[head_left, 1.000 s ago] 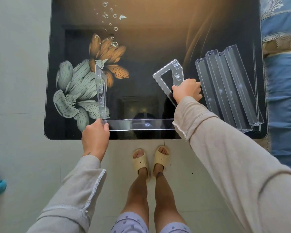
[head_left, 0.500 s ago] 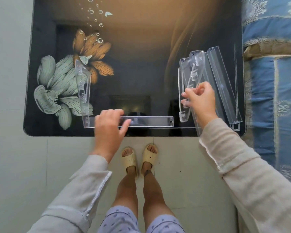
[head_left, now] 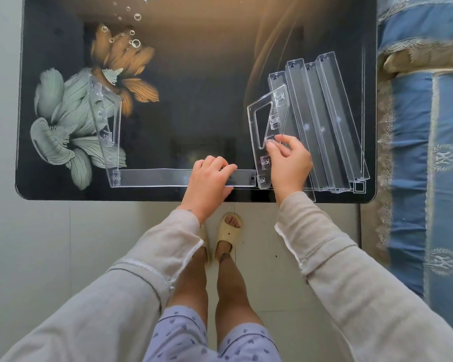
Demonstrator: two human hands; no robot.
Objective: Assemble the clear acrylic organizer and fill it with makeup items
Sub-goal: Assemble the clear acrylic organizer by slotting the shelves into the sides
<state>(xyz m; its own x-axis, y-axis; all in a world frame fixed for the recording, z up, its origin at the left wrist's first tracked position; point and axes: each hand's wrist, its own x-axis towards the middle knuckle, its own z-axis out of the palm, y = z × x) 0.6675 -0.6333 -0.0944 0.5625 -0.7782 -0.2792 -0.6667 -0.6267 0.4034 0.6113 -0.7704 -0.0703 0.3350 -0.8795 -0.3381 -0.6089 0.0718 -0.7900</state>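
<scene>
Glossy black glass printed with a lotus makes up the worktop [head_left: 220, 74], with pale floor [head_left: 50, 244] tiles below it and a blue bed [head_left: 429, 152] along its right edge. Along the front edge lies a clear crossbar [head_left: 154, 177], its left end joined to a standing side panel [head_left: 106, 131]. The left hand [head_left: 209, 176] lies over the bar's right half, fingers laid across it and pressing down. The right hand [head_left: 289, 163] pinches a second side panel [head_left: 279, 111] between thumb and fingertips, low on its slanted strip, with the panel's foot just beside the bar's free end. More clear trays [head_left: 322, 121] are stacked toward the front right corner.

The acrylic is probably light, rigid and slick, and its small clips look brittle. Taking hold on the solid frame near the joint, not on the clips, should steady it, while the bar is kept from skating on the glass. No makeup is in view.
</scene>
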